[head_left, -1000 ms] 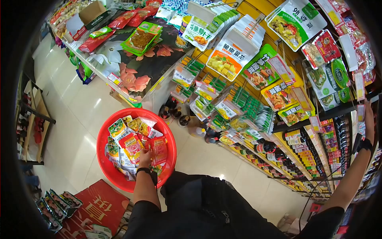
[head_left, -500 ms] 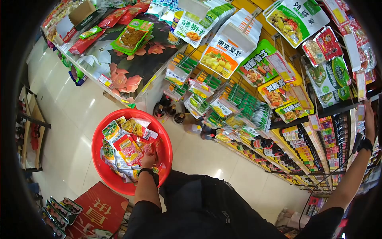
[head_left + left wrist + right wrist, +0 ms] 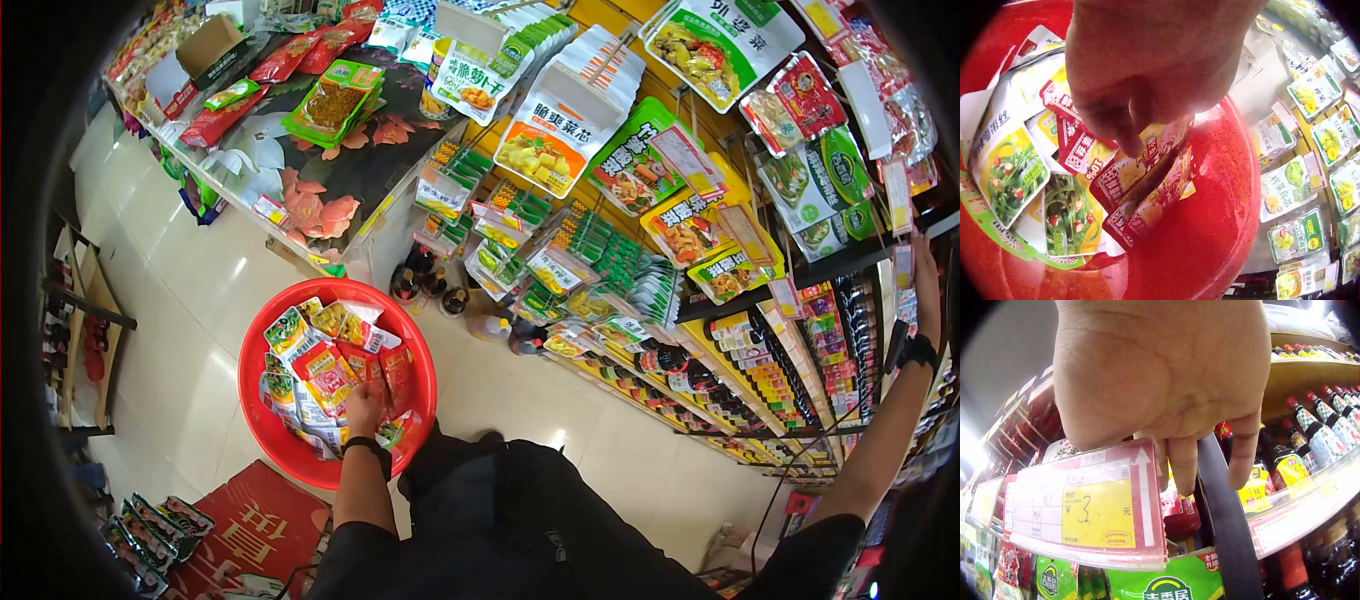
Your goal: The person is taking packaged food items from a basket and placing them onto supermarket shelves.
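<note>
In the head view a red plastic tub (image 3: 257, 425) is filled with food packets, and my left hand (image 3: 364, 408) reaches down into it. The left wrist view shows that hand's curled fingers (image 3: 1127, 139) pinching the top of some red-and-yellow packets (image 3: 1159, 199), which stand tilted beside the tub's inner wall. White packets picturing green vegetables (image 3: 1013, 172) lie to their left. Far to the right, my right hand (image 3: 926, 285) rests at a shelf edge. In the right wrist view its fingers (image 3: 1244, 453) hang down on either side of a dark shelf rail (image 3: 1222, 506), beside a price tag (image 3: 1094, 506).
Hanging pickle packets (image 3: 550, 150) fill the yellow rack ahead, with bottle shelves (image 3: 740, 375) lower right. A flower-patterned display table (image 3: 330, 190) stands front left. Dark bottles (image 3: 430, 285) stand on the floor beside the tub. A red carton (image 3: 245, 525) lies at lower left.
My left hand has shifted slightly within the tub, over the red packets on its near side. The right hand stays at the shelf edge.
</note>
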`<state>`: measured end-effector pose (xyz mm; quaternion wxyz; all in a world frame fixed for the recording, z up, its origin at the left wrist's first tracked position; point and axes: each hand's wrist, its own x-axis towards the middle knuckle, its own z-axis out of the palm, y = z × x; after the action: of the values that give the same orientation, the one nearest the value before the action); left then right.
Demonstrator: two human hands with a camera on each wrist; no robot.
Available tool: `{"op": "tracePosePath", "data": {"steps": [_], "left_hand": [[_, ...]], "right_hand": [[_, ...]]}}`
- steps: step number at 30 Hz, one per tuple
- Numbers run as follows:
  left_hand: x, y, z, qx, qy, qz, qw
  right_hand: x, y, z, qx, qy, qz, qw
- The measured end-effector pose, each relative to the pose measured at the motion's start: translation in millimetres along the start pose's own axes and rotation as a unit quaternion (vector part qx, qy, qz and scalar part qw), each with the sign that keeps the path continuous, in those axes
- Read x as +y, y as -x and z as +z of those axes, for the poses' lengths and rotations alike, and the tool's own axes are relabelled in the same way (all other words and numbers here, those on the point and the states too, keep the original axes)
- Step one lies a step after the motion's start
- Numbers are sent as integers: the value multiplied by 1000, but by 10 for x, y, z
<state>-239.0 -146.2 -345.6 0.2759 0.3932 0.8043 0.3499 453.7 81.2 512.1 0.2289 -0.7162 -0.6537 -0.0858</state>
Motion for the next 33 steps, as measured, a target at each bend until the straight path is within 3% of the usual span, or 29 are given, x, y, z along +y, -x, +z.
{"op": "tracePosePath", "data": {"steps": [3, 4, 7, 8, 13, 17, 18, 19, 21, 23, 24, 25, 26, 27, 29, 31, 33], "left_hand": [[538, 50, -449, 1, -37, -30, 999], [620, 58, -531, 34, -26, 3, 999], [782, 21, -768, 20, 70, -28, 997], [850, 23, -785, 60, 69, 4, 996], [1312, 8, -912, 63, 157, 56, 984], [1979, 89, -1049, -27, 370, 45, 927], [2101, 110, -1093, -44, 364, 68, 928], [2258, 165, -1159, -56, 359, 70, 929], [2600, 276, -1302, -78, 352, 77, 930], [2732, 326, -1322, -98, 381, 112, 913], [2736, 337, -1306, -103, 365, 137, 915], [2774, 342, -1279, -112, 350, 166, 915], [2915, 397, -1288, -123, 366, 164, 908], [3049, 473, -1308, -138, 382, 161, 900], [3130, 513, -1190, -168, 413, 165, 880], [3268, 570, -1152, -209, 396, 188, 874], [3459, 639, -1037, -200, 418, 175, 869]], "right_hand": [[89, -32, -28, -15, 42, -57, 997], [-36, 21, 55, 14, 15, -37, 999], [-211, 100, 112, 10, 49, -43, 998], [-227, 107, 108, 8, 54, -48, 997], [96, -113, 30, -18, 26, -83, 996], [-213, 151, 133, 68, -50, -37, 996], [-398, 247, 107, 55, -36, -45, 997], [-359, 211, 97, 66, -40, -117, 990], [-456, 261, 126, 139, -41, -150, 978], [-1042, 700, 252, 188, -69, -164, 966], [-1098, 792, 355, 219, -74, -215, 949], [-1454, 1123, 543, 213, -150, -186, 947], [-1639, 1382, 737, 203, -141, -216, 945], [-1645, 1563, 1077, 209, -175, -192, 943], [-2000, 2127, 1518, 55, -146, -226, 961], [-2300, 2335, 1910, -95, -198, -395, 892], [-2318, 2534, 2439, -161, -257, -424, 853]]}}
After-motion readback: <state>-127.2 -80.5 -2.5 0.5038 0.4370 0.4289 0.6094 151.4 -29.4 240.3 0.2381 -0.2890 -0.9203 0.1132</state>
